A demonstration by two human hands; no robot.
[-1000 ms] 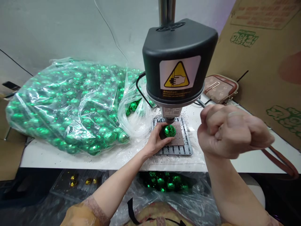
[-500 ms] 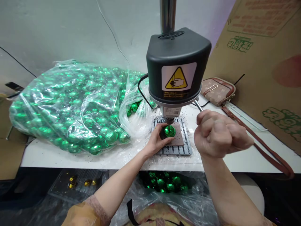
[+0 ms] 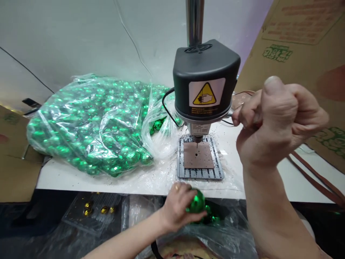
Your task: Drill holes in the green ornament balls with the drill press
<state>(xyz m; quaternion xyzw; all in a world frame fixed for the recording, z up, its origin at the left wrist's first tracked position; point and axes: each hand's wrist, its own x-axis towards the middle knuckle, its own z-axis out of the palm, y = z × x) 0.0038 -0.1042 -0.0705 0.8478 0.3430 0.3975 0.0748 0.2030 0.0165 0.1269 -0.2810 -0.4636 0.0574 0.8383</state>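
Observation:
Between the fingers of my left hand (image 3: 179, 207) is a shiny green faceted ball (image 3: 197, 201), held just in front of the table edge. Below it lie more green balls in an open clear plastic bag (image 3: 226, 230). My right hand (image 3: 277, 122) is raised and curled around the lever (image 3: 230, 112) at the right side of a black drill press (image 3: 206, 82); most of the lever is hidden by the fingers. Under the drill bit (image 3: 197, 145), a brown square pad (image 3: 202, 162) with a small hole rests on the slotted metal base (image 3: 219, 172), with dark shavings scattered about.
A large clear bag of green balls (image 3: 91, 126) fills the left of the white table (image 3: 107, 183). Cardboard boxes stand at the right (image 3: 304, 46) and far left (image 3: 16, 158). A brown strap (image 3: 315, 176) lies at the right. Gold balls (image 3: 87, 208) sit low at left.
My left hand has taken the green ball from under the drill toward me, over the open bag. My right hand has risen with the lever, and the brown pad is now uncovered.

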